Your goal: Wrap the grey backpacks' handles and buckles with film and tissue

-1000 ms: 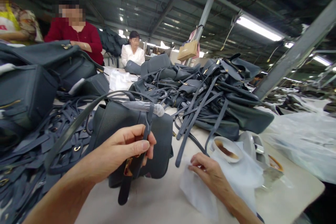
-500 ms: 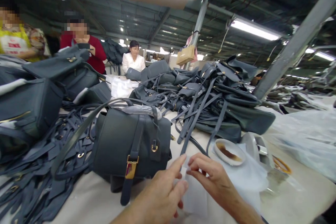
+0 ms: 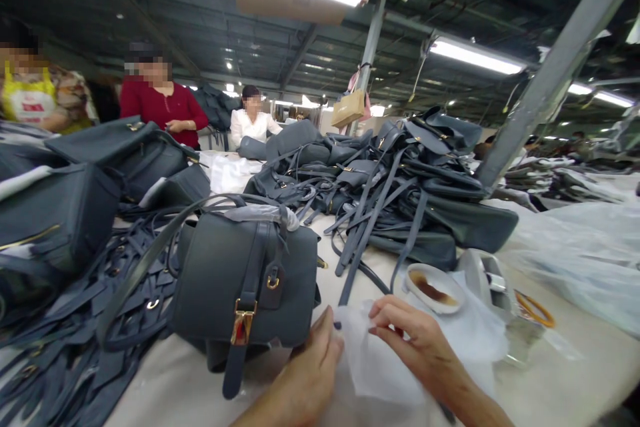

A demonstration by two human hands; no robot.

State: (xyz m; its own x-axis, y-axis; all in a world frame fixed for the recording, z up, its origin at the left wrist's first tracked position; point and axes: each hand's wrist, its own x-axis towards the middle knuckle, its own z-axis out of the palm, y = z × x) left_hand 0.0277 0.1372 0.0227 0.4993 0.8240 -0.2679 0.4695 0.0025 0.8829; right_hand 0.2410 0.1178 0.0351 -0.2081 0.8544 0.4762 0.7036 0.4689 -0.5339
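A dark blue-grey leather handbag (image 3: 215, 280) stands upright in front of me, its front strap closed with a gold buckle (image 3: 243, 327). Clear film wraps the handle (image 3: 260, 213), and a small tag with a gold ring (image 3: 273, 280) hangs from it. My left hand (image 3: 315, 363) is at the bag's lower right corner, fingers stretched and held close together; some are hidden against the bag. A thin, see-through white sheet (image 3: 370, 357) spreads between my hands. My right hand (image 3: 413, 337) pinches its upper edge between thumb and fingers.
Loose straps (image 3: 90, 300) lie in a heap at left, beside more bags (image 3: 55, 227). Another bag pile (image 3: 425, 207) rises behind. To the right are a stained white dish (image 3: 434, 288), a tape dispenser (image 3: 487, 280) and an orange ring (image 3: 535, 308). Several co-workers (image 3: 163, 107) stand across the table.
My hands have moved apart, and the white sheet now spreads wider between them. My left hand has shifted to the bag's corner. The co-worker in red has lowered their hands.
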